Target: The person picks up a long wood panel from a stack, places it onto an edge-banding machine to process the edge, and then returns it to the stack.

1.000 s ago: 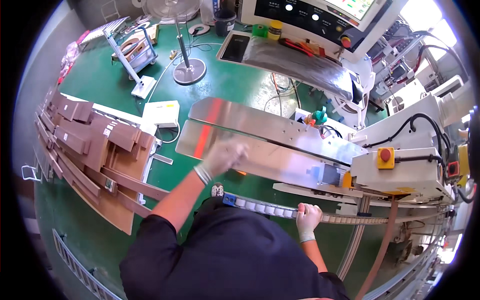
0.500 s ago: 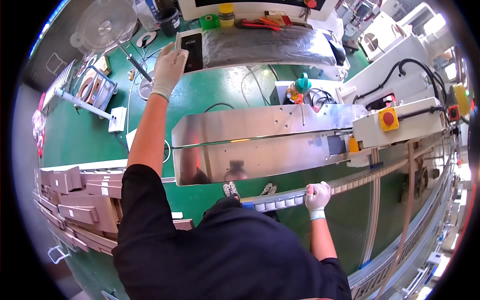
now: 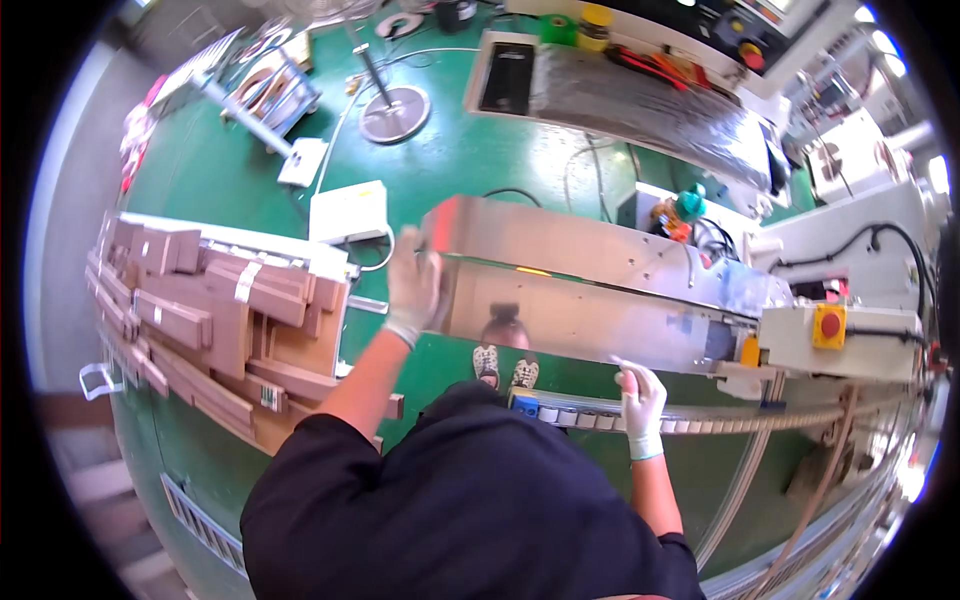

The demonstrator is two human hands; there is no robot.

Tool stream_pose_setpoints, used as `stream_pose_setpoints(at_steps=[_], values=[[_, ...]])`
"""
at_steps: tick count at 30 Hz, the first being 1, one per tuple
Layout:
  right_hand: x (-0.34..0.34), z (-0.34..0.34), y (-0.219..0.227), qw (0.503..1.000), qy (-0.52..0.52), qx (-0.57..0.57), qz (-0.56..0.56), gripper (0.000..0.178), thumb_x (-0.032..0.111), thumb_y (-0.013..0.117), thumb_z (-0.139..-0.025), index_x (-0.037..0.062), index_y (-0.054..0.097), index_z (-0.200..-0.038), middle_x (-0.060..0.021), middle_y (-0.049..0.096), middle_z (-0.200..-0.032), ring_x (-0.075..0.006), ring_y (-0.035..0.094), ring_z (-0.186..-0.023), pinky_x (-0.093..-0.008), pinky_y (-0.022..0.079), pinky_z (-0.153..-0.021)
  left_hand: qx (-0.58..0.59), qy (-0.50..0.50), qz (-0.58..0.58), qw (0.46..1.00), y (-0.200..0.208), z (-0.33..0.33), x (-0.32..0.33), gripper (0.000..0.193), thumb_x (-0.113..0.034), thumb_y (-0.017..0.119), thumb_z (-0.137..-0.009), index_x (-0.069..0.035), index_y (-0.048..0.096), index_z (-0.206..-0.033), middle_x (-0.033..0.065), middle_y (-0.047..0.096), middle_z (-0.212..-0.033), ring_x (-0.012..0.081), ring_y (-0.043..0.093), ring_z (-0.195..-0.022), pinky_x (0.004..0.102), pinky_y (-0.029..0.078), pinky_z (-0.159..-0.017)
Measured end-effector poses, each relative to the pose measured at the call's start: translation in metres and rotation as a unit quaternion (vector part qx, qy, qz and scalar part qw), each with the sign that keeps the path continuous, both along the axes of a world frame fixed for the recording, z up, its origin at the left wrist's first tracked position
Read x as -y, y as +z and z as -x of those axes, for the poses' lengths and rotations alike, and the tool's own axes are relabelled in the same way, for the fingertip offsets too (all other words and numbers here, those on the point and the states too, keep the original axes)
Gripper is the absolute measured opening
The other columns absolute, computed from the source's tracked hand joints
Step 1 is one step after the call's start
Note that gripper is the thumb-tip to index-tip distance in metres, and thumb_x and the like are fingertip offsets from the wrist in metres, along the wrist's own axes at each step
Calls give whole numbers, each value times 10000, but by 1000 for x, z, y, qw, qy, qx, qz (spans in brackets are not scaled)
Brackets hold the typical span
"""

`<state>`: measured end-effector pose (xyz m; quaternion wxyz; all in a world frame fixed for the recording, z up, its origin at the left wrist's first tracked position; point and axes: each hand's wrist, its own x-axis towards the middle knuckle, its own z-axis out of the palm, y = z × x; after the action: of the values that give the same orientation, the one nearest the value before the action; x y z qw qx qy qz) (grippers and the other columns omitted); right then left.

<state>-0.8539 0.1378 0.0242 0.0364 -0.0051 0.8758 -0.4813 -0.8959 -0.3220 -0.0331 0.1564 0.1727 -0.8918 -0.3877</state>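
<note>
My left hand (image 3: 413,285), in a pale glove and slightly blurred, is at the left end of a long shiny metal worktop (image 3: 570,310). Its fingers are stretched out with nothing visible in them; whether it touches the metal I cannot tell. My right hand (image 3: 643,408), gloved too, is over the roller rail (image 3: 700,425) by the worktop's near edge. One finger points out toward the metal, and I see nothing held. A narrow slot runs lengthwise through the worktop.
Brown cardboard pieces (image 3: 230,330) are stacked at the left. A white machine arm with a red button (image 3: 829,326) crosses the worktop's right end. Beyond, a silver-covered bench (image 3: 640,95) carries a black phone (image 3: 508,78). A teal-capped bottle (image 3: 688,205) stands behind the worktop.
My left hand has come back from beside the phone to the worktop's left end. The right hand has loosened from the rail, a finger now extended. The view has swung left.
</note>
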Motion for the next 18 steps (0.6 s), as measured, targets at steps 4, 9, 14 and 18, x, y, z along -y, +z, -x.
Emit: stream_pose_setpoints(at_steps=[4,9,14,18], values=[[104,94,70,943,227,-243,-5,255,195,670,-961,56,741,-1163,-142,747,-1057,-372,690,-989,-443,520,-917,76,-57,162,982,18,-129,-51,714,-324,661,-962,17,395,-1531,287,355,-1607,492,295,-1516,563,277,-1229],[222,241,131,890,248,-382,-33,379,170,649,-982,29,649,-1334,-214,683,-1287,-394,633,-1216,-442,483,-1052,167,-19,56,984,-2,-234,-69,711,-318,665,-957,25,409,-1525,289,407,-1574,463,355,-1493,524,315,-1219],[285,333,144,841,306,-359,-265,424,178,544,-998,153,593,-1419,-137,716,-1244,-371,636,-1204,-553,338,-1167,190,105,-67,974,-32,-305,-56,649,-260,637,-990,74,433,-1508,291,524,-1478,432,486,-1405,465,358,-1207],[306,383,140,811,292,-310,-401,438,213,484,-1020,173,590,-1443,-128,676,-1363,-326,581,-1328,-535,267,-1219,140,179,-74,971,-25,-307,-44,598,-224,615,-999,75,446,-1489,287,534,-1458,436,509,-1370,475,380,-1185]])
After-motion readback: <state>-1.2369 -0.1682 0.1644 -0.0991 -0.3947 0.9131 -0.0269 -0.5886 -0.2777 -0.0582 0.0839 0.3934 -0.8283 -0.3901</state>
